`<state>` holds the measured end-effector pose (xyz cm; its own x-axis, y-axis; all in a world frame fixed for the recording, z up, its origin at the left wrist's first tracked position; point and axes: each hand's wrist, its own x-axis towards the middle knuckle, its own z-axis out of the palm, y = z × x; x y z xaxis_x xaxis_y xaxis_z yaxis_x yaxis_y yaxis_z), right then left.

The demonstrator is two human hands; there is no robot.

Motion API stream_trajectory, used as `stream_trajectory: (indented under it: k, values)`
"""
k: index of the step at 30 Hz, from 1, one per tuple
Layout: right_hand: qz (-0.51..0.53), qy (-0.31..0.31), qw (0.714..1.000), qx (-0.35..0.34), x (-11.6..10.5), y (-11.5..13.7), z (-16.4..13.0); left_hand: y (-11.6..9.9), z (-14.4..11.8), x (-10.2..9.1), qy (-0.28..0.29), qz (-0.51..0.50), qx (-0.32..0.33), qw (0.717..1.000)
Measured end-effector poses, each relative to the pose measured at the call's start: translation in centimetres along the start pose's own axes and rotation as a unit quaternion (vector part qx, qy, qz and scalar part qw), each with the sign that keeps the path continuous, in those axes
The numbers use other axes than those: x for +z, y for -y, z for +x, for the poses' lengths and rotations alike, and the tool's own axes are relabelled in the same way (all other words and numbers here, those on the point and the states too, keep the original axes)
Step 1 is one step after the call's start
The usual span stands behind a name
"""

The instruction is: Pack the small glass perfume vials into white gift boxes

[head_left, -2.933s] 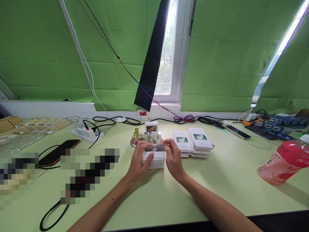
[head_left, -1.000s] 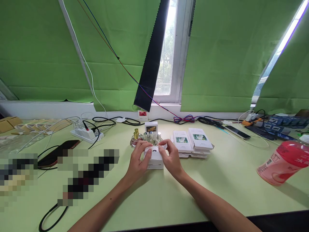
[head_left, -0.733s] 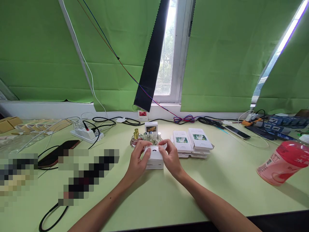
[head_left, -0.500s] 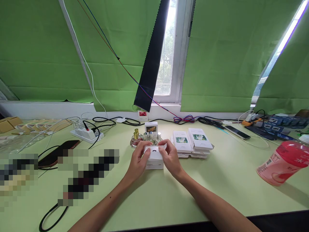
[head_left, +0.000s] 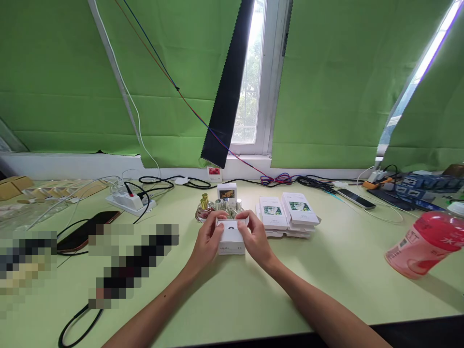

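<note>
Green curtains hang behind the pale green table you work at, with a strip of window between them. Far left on the table lie a white power strip and a dark phone among black cables. At the centre, your left hand wraps around the left side of a small white box, thumb pressing on the top flap. Your right hand is clamped on the same box from the right side, fingers curled over its upper edge. The box rests on the table between both hands, its top flap nearly down. Just behind it stands a cluster of small glass bottles with gold and silver caps, and another small box. To the right lies a stack of flat white cartons, then a second phone, and near the right edge a tilted pink bottle.
</note>
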<state>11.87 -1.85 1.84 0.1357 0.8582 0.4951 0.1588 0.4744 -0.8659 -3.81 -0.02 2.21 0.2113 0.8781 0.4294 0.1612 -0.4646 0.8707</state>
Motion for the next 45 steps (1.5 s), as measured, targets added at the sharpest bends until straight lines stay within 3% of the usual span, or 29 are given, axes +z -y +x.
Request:
stream_trajectory:
  k: [9, 16, 23, 32, 45]
  values:
    - [0.003, -0.038, 0.999, -0.014, 0.08, -0.03, -0.05, 0.63, 0.00, 0.42, -0.060, -0.028, 0.031, 0.997]
    - [0.006, -0.047, 0.999, -0.018, 0.08, -0.03, -0.05, 0.47, -0.33, 0.40, -0.071, -0.006, 0.054, 0.996]
    - [0.006, -0.052, 0.999, -0.013, 0.15, -0.01, -0.11, 0.58, -0.38, 0.26, -0.053, 0.040, 0.073, 0.995]
    - [-0.004, -0.067, 0.998, -0.013, 0.18, 0.21, -0.23, 0.35, -0.43, 0.19, -0.028, 0.134, 0.141, 0.980]
    - [0.012, -0.092, 0.996, -0.012, 0.27, 0.18, -0.39, 0.42, -0.38, 0.21, -0.016, 0.140, 0.135, 0.981]
